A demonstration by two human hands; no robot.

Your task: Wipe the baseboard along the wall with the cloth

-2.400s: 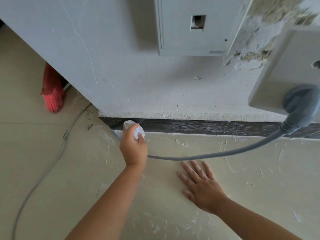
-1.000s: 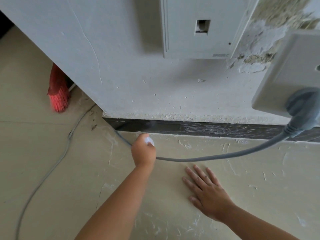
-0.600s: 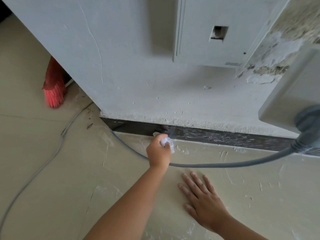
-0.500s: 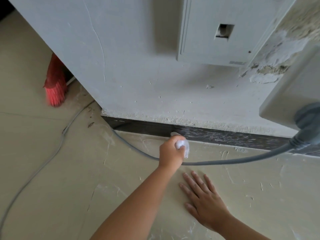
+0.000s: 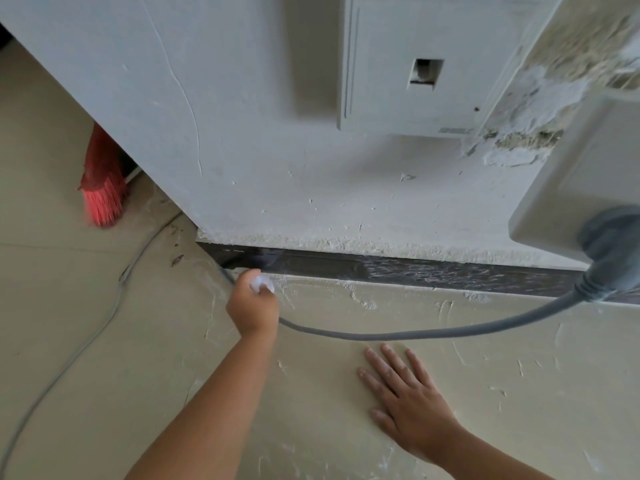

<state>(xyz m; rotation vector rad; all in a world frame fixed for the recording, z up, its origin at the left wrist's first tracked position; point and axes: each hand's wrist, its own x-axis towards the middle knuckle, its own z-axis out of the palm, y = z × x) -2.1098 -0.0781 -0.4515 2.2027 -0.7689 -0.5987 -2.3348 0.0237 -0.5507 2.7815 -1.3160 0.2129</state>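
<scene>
Left hand (image 5: 252, 303): fingers curled round a small white cloth (image 5: 261, 284), which is gripped in a wad and shows only above the knuckles. The cloth is held at the foot of the dark baseboard (image 5: 322, 266), at or just off its lower edge near the wall's left corner; actual contact cannot be told from this angle.

Right hand (image 5: 408, 400): laid flat on the floor (image 5: 104, 341), fingers straight and spread, nothing held. It is set well to the right of and nearer the viewer than the gripping fingers.

Baseboard right of the cloth: a smooth dark stretch is seen first, then a streaked, whitish-smeared stretch further right (image 5: 450, 271).

Obstructions: a grey cable (image 5: 398, 336) is draped from a grey plug (image 5: 613, 251) in a white socket box (image 5: 575, 188) at far right, sagging across the floor, passing just behind the left wrist and on past the corner to the left. It lies between the two hands and in front of the baseboard run.

Around: floor near the fingers is flecked with white plaster smears. A rough plaster edge is seen on the wall (image 5: 259, 150) directly above the cloth. A white panel box (image 5: 408, 64) is mounted higher up and right, with broken plaster beside it. A red broom head (image 5: 102, 192) is stood well left, beyond the corner.
</scene>
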